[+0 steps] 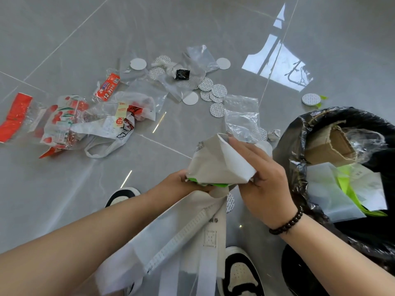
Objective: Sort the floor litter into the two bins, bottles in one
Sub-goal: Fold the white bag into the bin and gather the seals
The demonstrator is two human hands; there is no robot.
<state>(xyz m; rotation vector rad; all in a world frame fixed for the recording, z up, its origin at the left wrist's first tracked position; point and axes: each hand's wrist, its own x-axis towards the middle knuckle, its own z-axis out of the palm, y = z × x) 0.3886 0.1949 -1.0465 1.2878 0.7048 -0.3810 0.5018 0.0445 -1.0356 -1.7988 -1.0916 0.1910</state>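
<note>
Beside the black-lined bin (299, 167), left hand (188, 182) and right hand (263, 174) both clutch a white bag (215, 163) whose long dangling straps (205, 242) could snag the rim or spill its green scraps.

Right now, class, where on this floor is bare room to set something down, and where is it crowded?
Bare floor lies between the red wrappers, the left arm and the shoe. The far tiles beyond the round discs are bare too. It is crowded from the wrappers across to the clear bags beside the black bin.
</note>
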